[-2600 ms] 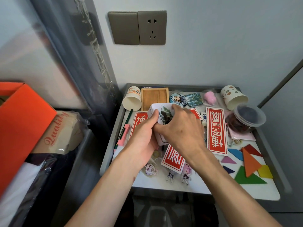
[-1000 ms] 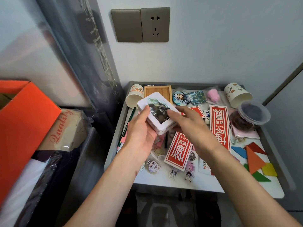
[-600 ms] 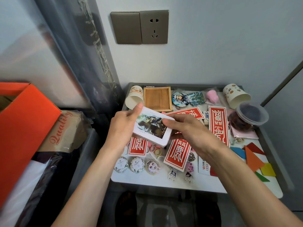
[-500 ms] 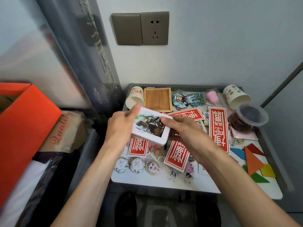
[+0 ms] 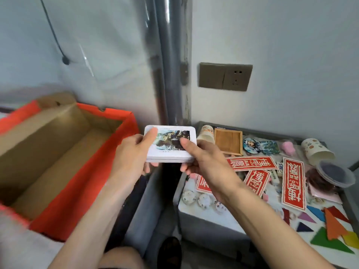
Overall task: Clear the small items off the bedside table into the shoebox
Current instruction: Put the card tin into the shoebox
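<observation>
Between bedside table point(image 5: 196, 215) and shoebox point(image 5: 81, 191): white picture tin point(image 5: 171, 150), airborne, long axis crosswise.
Left hand point(image 5: 132, 154): grips tin's left end, nearer the shoebox.
Right hand point(image 5: 206, 164): pinches its right end.
Shoebox: open, leftward of tin.

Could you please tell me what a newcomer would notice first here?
At the centre, the left hand and right hand hold a white tin with a picture on its lid. The open orange shoebox sits at the left, and the bedside table at the right is crowded with red stickers, paper cups and coloured shapes.
</observation>
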{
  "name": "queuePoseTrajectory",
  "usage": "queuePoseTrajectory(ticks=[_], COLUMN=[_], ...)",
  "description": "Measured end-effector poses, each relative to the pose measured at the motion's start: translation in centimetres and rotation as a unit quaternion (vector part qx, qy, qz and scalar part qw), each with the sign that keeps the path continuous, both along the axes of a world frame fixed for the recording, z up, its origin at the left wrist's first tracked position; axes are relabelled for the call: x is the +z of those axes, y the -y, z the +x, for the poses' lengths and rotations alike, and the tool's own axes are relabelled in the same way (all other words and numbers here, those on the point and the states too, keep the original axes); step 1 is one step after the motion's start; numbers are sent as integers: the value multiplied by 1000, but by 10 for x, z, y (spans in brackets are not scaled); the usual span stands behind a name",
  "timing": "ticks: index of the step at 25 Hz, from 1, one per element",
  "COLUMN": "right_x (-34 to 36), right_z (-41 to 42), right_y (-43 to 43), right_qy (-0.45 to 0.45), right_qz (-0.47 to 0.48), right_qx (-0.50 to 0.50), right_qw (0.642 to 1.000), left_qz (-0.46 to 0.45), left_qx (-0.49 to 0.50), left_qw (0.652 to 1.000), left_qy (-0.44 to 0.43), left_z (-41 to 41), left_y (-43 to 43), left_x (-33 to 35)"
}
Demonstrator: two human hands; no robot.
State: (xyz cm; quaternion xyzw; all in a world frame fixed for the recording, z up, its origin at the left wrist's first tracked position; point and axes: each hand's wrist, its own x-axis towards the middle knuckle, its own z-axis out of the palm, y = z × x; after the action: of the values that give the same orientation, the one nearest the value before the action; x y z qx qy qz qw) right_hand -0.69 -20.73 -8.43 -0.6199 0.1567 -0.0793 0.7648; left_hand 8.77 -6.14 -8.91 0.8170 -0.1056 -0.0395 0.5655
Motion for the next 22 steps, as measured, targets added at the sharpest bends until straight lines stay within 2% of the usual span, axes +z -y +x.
queuePoseTrajectory(ticks=[4, 7, 8, 9, 11, 13, 16, 19, 22], right_x=[38, 57, 60, 59, 50, 30, -2, -27, -48], right_z=[53, 108, 127, 145, 180, 209, 238, 255, 261], right_y=[-79, -139, -155, -167, -197, -226, -271, -296, -314], right_qy=[5, -13, -29, -51, -113, -184, -269, -322, -338], right_qz=[26, -7, -33, -63, -133, -214, -283, -288, -294], right_qx=[84, 177, 199, 217, 260, 295, 328, 332, 355], right_qw=[996, 984, 979, 973, 950, 913, 860, 838, 820], left_qz=[-36, -51, -15, 60, 214, 249, 189, 96, 90], left_qx=[95, 155, 190, 249, 360, 370, 352, 355, 359], left_qw=[994, 987, 981, 966, 907, 895, 916, 929, 928], left_qy=[32, 15, 20, 32, 38, -6, -26, -45, -43], left_z=[17, 40, 45, 50, 53, 53, 58, 59, 60], left_y=[-87, -169, -194, -217, -260, -281, -294, -295, -297], left_x=[36, 48, 46, 40, 24, 5, -17, -25, -30])
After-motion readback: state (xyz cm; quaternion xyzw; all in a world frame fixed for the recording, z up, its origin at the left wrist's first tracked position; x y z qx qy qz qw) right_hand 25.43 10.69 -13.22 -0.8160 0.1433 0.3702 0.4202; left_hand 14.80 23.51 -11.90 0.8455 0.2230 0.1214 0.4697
